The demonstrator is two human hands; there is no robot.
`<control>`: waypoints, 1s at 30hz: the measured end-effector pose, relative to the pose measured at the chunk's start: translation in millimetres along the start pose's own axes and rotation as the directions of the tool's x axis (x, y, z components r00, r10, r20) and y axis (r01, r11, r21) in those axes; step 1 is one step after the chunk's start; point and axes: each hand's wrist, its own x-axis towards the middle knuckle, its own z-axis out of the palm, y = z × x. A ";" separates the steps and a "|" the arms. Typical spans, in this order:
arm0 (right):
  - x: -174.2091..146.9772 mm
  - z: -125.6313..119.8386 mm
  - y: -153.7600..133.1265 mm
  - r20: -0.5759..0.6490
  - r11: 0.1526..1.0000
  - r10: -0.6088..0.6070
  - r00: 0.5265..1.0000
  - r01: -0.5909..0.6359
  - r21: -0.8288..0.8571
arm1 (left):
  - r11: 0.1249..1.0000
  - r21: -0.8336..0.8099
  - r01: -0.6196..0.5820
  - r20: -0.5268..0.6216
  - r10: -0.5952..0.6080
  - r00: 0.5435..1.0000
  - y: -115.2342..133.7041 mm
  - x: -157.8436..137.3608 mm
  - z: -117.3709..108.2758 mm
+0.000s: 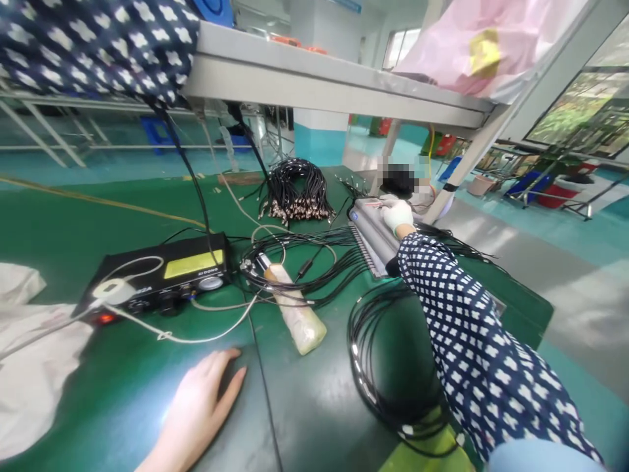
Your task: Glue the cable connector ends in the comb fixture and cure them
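Note:
My left hand [204,400] is bare and lies on the green tabletop, thumb apart from the fingers, holding nothing. At the far right of the table, my right hand [397,214], in a white glove, is at the top of a grey box-like device [376,236]. Its fingers look pinched together, but what is between them is too small to make out. Several black cables [339,262] run from the slotted near side of this device. A wrapped-handle tool [297,314] lies between my hands, its narrow end under the cables.
A black instrument [171,269] with a yellow label stands left. Behind lies a bundle of black cables [297,190] with metal ends. Coiled cables [366,373] lie near my right forearm. A raised shelf [314,82] crosses above. Another person's head [400,180] shows beyond the device.

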 end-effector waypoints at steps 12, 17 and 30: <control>-2.8 -2.3 0.5 -0.010 0.998 0.035 0.999 -0.036 -0.052 | 1.000 0.008 0.012 0.038 -0.012 0.999 2.3 1.3 -4.0; -63.1 -67.8 71.1 0.000 0.959 0.191 0.981 -0.187 -0.212 | 1.000 -0.011 0.017 0.024 -0.017 1.000 3.8 5.8 -5.0; -236.8 -91.0 183.7 0.053 0.765 0.525 0.849 -0.444 -0.467 | 0.828 -0.170 -0.534 0.108 0.555 0.825 135.8 -12.0 16.2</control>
